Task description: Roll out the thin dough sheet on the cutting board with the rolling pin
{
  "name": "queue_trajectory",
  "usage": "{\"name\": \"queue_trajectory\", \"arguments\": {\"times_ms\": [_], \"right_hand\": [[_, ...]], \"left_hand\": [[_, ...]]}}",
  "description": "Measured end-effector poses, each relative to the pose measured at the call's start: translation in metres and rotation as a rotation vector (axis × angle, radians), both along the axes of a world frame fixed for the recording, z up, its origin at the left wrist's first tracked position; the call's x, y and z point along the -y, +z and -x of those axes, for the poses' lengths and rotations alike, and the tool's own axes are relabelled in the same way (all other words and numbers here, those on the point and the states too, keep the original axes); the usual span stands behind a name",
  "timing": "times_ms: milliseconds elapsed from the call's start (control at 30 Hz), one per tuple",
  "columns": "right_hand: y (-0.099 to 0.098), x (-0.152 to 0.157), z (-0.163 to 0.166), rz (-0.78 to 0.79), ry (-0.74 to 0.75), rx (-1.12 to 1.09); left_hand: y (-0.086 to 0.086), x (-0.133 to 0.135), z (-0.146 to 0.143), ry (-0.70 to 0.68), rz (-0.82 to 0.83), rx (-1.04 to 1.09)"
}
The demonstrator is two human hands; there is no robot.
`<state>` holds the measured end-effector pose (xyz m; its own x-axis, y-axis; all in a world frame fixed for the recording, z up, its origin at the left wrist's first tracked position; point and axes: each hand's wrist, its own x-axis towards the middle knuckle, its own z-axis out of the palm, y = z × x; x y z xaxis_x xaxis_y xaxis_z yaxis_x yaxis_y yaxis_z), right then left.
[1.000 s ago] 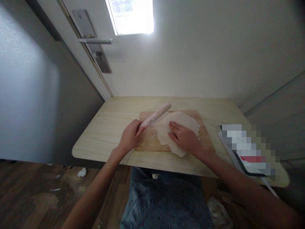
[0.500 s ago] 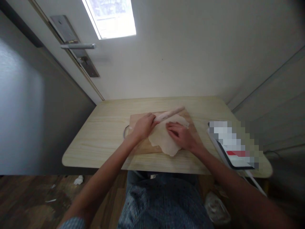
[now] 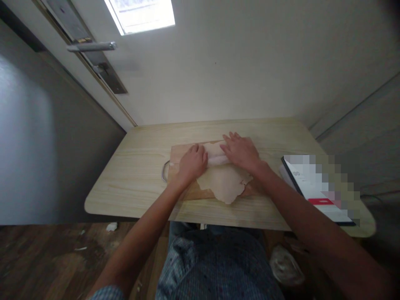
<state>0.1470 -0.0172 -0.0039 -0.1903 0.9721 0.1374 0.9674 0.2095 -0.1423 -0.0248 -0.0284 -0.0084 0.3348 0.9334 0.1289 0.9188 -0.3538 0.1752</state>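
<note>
A thin, pale sheet of dough (image 3: 225,185) with a ragged edge lies on a wooden cutting board (image 3: 178,153), its near edge hanging past the board's front. Across the dough lies a pale rolling pin (image 3: 217,160), both ends covered by my hands. My left hand (image 3: 193,161) is closed over the pin's left end, fingers bent together. On the right end rests my right hand (image 3: 241,151), palm down, its fingers stretched out and spread past the pin towards the far edge of the board.
The board lies on a light wood table (image 3: 131,166), its metal ring handle (image 3: 163,171) at the left. A tablet-like device (image 3: 315,196), partly blurred out, stands at the right. Behind the table rises a white door with a metal handle (image 3: 92,46). A plastic bag (image 3: 286,266) is below.
The pin was raised slantwise in my left hand while my right hand touched the dough. Now it lies level across the dough, and my right hand has moved up onto its right end.
</note>
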Motion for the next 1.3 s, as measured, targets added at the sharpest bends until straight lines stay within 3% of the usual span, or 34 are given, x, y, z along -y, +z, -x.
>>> {"name": "queue_trajectory", "arguments": {"times_ms": [267,633,800,967,1133,1300], "right_hand": [[-0.001,0.037,0.005,-0.015,-0.008,0.041],[-0.002,-0.039,0.006,0.063,-0.044,0.012],[0.001,-0.062,0.008,-0.020,-0.063,0.019],[0.002,-0.072,0.010,-0.104,-0.107,0.051],[0.002,-0.062,0.009,-0.110,-0.115,0.044],[0.001,-0.037,0.011,-0.030,-0.161,0.024]], "left_hand": [[-0.002,0.025,-0.005,-0.014,-0.045,-0.051],[0.002,-0.044,-0.010,0.026,-0.091,-0.010],[0.005,-0.068,-0.014,0.027,-0.102,-0.031],[0.004,-0.081,-0.019,0.123,-0.083,-0.015],[0.003,-0.079,-0.020,0.219,0.036,-0.013],[0.001,-0.053,-0.014,0.157,-0.020,-0.092]]}}
